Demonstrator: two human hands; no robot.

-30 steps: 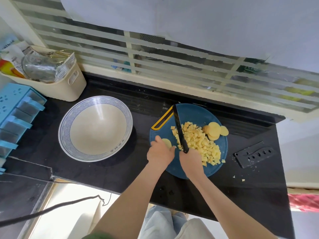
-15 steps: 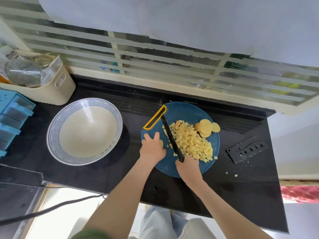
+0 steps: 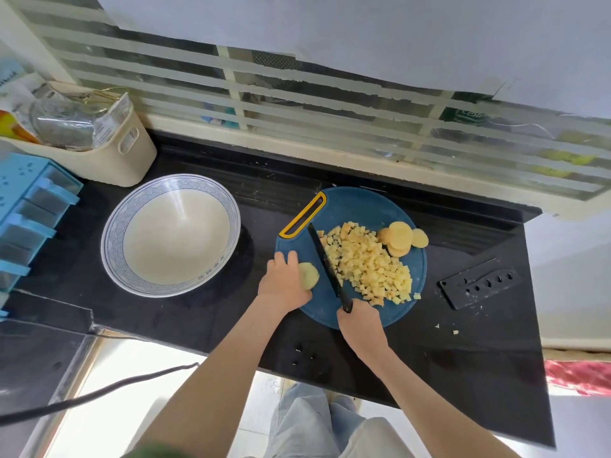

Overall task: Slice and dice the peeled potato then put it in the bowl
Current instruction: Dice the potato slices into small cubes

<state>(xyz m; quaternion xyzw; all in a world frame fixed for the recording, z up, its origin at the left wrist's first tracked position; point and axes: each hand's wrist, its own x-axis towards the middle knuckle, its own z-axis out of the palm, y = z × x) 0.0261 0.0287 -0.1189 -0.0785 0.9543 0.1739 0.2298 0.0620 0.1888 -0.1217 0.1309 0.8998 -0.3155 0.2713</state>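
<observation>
A round blue cutting board (image 3: pixel 363 206) with a yellow handle lies on the black counter. A heap of diced potato (image 3: pixel 367 262) covers its middle, and a few round potato slices (image 3: pixel 401 238) lie at its far right. My left hand (image 3: pixel 284 282) holds a potato slice stack (image 3: pixel 309 276) down at the board's left. My right hand (image 3: pixel 360 320) grips the handle of a black knife (image 3: pixel 325 262), whose blade lies along the left edge of the dice. An empty blue-rimmed white bowl (image 3: pixel 170 234) stands to the left of the board.
A black knife sheath (image 3: pixel 479 282) lies right of the board, with a few stray potato bits (image 3: pixel 446 328) near it. A cream basket (image 3: pixel 109 160) of packets and blue drawer boxes (image 3: pixel 29 213) stand at the far left. The counter's front edge runs under my forearms.
My left hand has slid right on the board and now shows a potato slice stack under its fingers. The knife stays along the diced heap's left edge.
</observation>
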